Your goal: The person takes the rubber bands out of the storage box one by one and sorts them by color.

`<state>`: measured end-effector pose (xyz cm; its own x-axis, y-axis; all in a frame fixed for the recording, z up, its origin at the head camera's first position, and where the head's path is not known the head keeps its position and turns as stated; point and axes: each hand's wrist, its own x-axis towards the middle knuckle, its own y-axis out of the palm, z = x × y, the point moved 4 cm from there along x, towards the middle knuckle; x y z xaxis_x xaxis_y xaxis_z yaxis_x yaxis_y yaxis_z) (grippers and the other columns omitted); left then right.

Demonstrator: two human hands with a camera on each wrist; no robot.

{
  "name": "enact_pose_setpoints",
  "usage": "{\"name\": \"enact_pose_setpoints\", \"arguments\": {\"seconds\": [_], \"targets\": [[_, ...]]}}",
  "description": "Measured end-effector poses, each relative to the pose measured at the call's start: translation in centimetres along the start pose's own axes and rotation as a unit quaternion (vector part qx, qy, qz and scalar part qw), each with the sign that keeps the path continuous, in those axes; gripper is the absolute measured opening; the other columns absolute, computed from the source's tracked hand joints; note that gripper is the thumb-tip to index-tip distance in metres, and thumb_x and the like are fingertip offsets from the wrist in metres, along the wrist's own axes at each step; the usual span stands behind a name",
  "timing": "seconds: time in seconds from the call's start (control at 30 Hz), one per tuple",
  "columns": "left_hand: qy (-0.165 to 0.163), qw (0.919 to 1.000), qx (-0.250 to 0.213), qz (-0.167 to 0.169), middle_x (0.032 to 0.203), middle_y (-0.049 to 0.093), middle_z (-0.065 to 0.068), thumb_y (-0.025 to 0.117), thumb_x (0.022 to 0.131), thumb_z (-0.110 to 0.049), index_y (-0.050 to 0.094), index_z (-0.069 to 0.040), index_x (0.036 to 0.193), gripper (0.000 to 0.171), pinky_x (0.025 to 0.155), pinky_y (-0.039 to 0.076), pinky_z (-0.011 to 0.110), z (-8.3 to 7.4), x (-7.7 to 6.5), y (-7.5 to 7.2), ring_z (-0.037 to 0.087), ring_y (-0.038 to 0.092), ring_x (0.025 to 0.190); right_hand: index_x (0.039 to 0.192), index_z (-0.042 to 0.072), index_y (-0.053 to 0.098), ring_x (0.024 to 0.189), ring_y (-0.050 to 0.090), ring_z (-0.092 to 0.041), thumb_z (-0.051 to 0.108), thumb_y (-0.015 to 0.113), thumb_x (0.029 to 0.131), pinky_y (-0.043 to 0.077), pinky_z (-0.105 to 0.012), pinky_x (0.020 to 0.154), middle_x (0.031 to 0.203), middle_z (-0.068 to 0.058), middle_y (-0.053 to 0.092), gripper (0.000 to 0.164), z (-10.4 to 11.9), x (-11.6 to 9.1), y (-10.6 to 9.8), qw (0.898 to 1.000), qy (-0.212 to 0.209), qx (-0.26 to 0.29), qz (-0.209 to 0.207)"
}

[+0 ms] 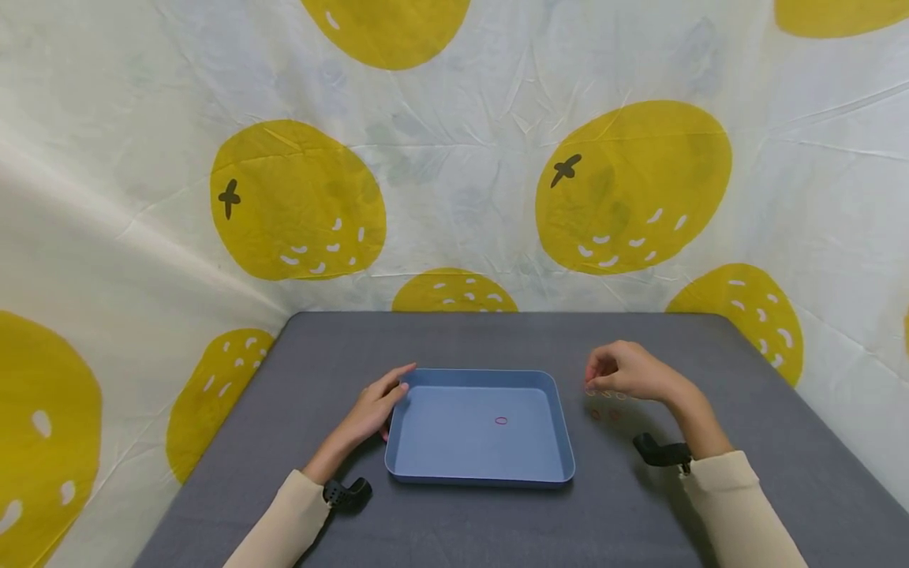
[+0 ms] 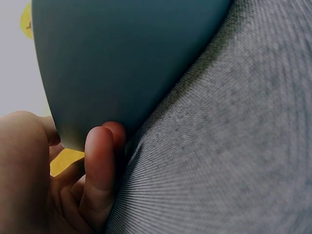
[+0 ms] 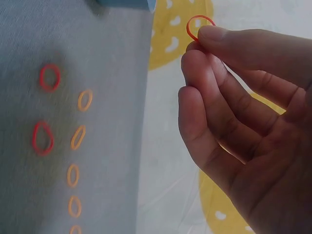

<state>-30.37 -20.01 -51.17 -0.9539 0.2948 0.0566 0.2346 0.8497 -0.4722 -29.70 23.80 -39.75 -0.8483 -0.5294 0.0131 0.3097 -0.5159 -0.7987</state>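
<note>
A red rubber band point(image 3: 189, 30) is pinched between the thumb and index finger of my right hand point(image 1: 628, 374), raised above the table right of the tray. Below that hand, two red rubber bands point(image 3: 59, 78) lie beside a row of several yellow-orange rubber bands point(image 3: 79, 100). My left hand point(image 1: 371, 410) grips the left side of the blue tray point(image 1: 454, 454); its thumb is at the rim and its fingertips point(image 2: 100, 141) press the outer wall. Inside the tray, right of its middle, lies one red rubber band point(image 1: 501, 417).
The grey cloth-covered table point(image 1: 469, 525) carries the tray at its middle. Behind and beside it hangs a white curtain point(image 1: 461, 205) with yellow fruit prints. A black wrist device point(image 1: 348, 495) is on the left wrist, another point(image 1: 660, 452) on the right.
</note>
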Motion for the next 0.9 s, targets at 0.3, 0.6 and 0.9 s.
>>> {"name": "enact_pose_setpoints", "arguments": {"seconds": [0.3, 0.6, 0.9], "targets": [[0.001, 1.0000, -0.001, -0.001, 0.120, 0.062, 0.017, 0.049, 0.110, -0.039, 0.046, -0.034, 0.156, 0.046, 0.041, 0.054, 0.041, 0.0, -0.1, 0.0, 0.023, 0.051, 0.041, 0.088, 0.007, 0.072, 0.070, 0.061, -0.013, 0.007, 0.073, 0.093, 0.051, -0.026, 0.060, 0.086, -0.009, 0.074, 0.005, -2.4, -1.7, -0.4, 1.000, 0.024, 0.014, 0.006], [0.001, 1.0000, -0.006, 0.002, 0.110, 0.061, 0.017, 0.049, 0.110, -0.041, 0.046, -0.035, 0.156, 0.047, 0.041, 0.054, 0.040, 0.0, 0.0, 0.0, 0.021, 0.051, 0.040, 0.088, 0.002, 0.073, 0.067, 0.056, -0.008, 0.006, 0.073, 0.089, 0.049, -0.026, 0.061, 0.083, -0.008, 0.072, 0.004, -5.0, -2.9, -0.7, 0.997, 0.054, 0.028, 0.039], [0.002, 0.9999, -0.014, 0.006, 0.106, 0.060, 0.019, 0.048, 0.111, -0.036, 0.044, -0.028, 0.158, 0.048, 0.040, 0.053, 0.042, -0.3, -0.1, -0.1, 0.021, 0.050, 0.039, 0.087, -0.004, 0.070, 0.066, 0.055, -0.012, -0.006, 0.066, 0.082, 0.050, -0.029, 0.058, 0.080, -0.010, 0.068, 0.007, -7.2, -3.2, 0.1, 0.992, 0.085, 0.068, 0.068]]}}
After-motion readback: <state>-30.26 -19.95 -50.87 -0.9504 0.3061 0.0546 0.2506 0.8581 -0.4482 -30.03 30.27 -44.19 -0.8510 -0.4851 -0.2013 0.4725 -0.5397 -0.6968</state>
